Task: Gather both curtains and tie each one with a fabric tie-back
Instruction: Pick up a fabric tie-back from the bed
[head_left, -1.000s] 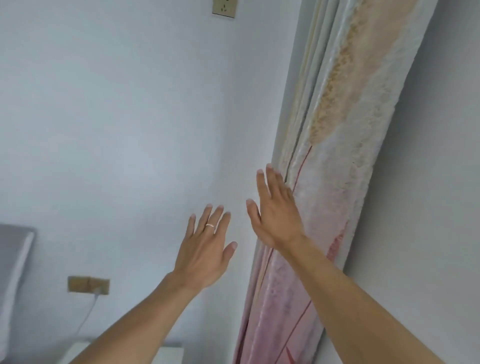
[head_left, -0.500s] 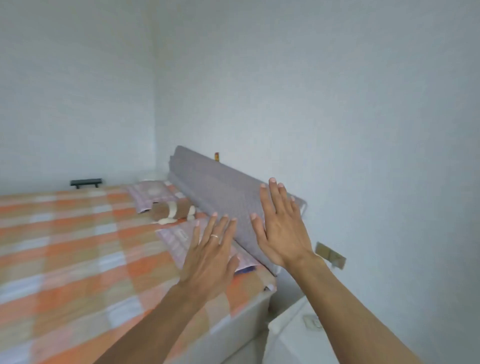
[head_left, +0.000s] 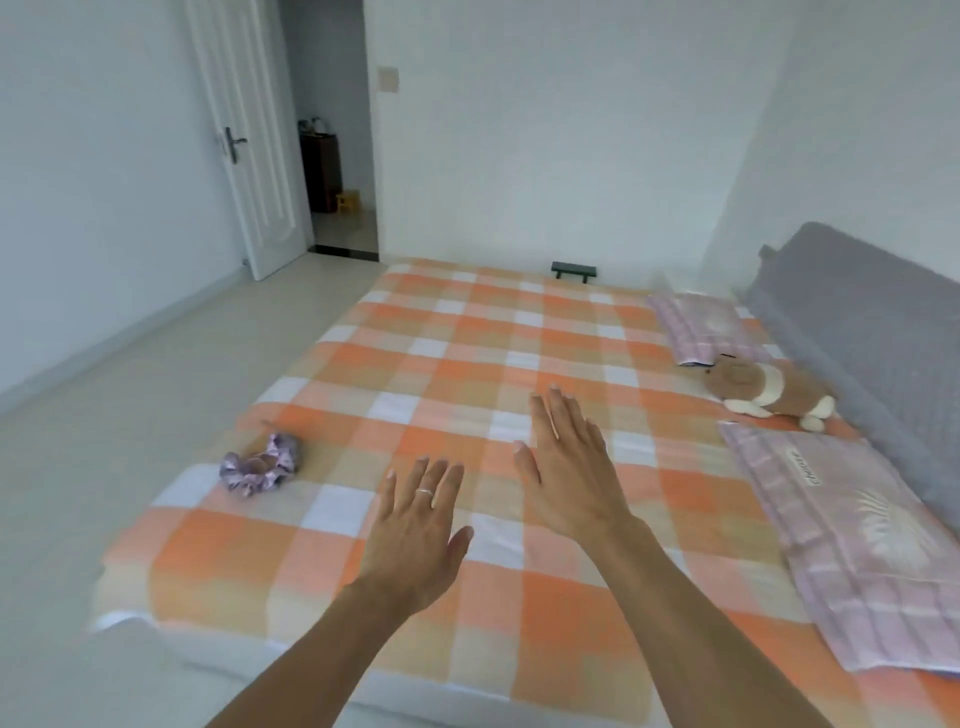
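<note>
Over the checked bed (head_left: 467, 364) both hands hover flat, fingers spread, grasping nothing: left hand (head_left: 415, 540) nearer the bed's foot, right hand (head_left: 571, 467) beside it. Toward the foot lies a crumpled purple tie-back (head_left: 258, 465), blurred. No curtain shows; both forearms are cut off below.

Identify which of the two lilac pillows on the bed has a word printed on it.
The nearer pillow, at the bed's right edge below the stuffed toy; the far pillow shows none.
</note>
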